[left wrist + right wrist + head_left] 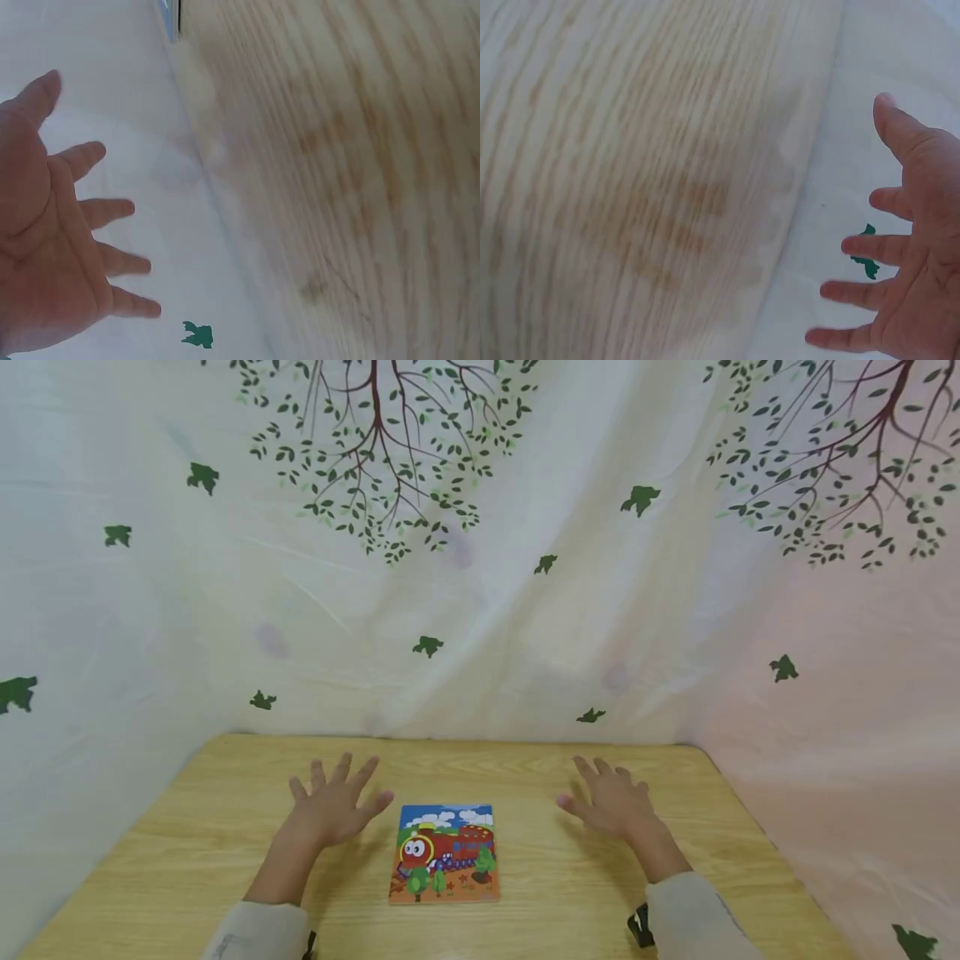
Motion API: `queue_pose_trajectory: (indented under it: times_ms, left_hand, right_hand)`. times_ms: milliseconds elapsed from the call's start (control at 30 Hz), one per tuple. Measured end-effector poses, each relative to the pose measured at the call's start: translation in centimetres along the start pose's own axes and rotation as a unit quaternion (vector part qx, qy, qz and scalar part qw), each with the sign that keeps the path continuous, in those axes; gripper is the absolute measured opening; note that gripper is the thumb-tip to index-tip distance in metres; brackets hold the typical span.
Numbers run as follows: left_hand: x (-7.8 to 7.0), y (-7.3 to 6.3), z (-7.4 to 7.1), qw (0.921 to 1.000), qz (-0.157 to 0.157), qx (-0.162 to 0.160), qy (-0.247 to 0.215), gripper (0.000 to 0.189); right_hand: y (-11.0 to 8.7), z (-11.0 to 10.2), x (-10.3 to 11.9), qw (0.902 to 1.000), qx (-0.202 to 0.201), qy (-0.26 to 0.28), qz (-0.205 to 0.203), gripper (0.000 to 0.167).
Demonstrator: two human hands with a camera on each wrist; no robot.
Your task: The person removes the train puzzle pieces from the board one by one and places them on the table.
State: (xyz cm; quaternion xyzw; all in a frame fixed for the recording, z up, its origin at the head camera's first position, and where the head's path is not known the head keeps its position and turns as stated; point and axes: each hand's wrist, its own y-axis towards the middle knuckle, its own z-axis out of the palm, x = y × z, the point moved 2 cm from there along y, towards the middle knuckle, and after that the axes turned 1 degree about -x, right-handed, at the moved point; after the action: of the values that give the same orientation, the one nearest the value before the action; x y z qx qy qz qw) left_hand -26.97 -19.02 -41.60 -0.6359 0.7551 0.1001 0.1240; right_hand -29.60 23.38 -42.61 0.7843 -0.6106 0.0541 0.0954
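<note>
A square picture board with a cartoon red train, trees and a cloudy sky lies flat on the wooden table. To its left is my left hand, fingers spread and holding nothing; it is the nearer hand to the board. My right hand, also spread and bare, is farther off on the board's right side. In the left wrist view the left palm faces the camera, and a corner of the board shows at the top. The right wrist view has the right palm with straight fingers.
A pale cloth printed with leaves and branches hangs behind the table and along both sides. Dark straps show at the sleeve cuffs. The table's back edge runs just beyond the fingertips.
</note>
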Motion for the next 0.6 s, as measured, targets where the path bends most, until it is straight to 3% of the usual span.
queue_pose_trajectory:
  times_ms: [200, 433, 600]
  left_hand:
    - [-0.7, 0.7, 0.4, 0.9984, 0.056, 0.001, 0.009, 0.067]
    - [-1.9, 1.5, 0.8, 0.9963, 0.085, 0.004, -0.003, 0.055]
    - [-2.8, 2.2, 1.4, 0.9958, 0.089, 0.016, -0.018, 0.051]
  right_hand:
    - [0.9, 0.7, 0.7, 0.9981, 0.006, 0.021, -0.057, 0.078]
    - [1.9, 1.3, 2.7, 0.9947, 0.015, 0.041, -0.093, 0.065]
    - [2.2, 1.7, 4.3, 0.9931, 0.028, 0.040, -0.106, 0.061]
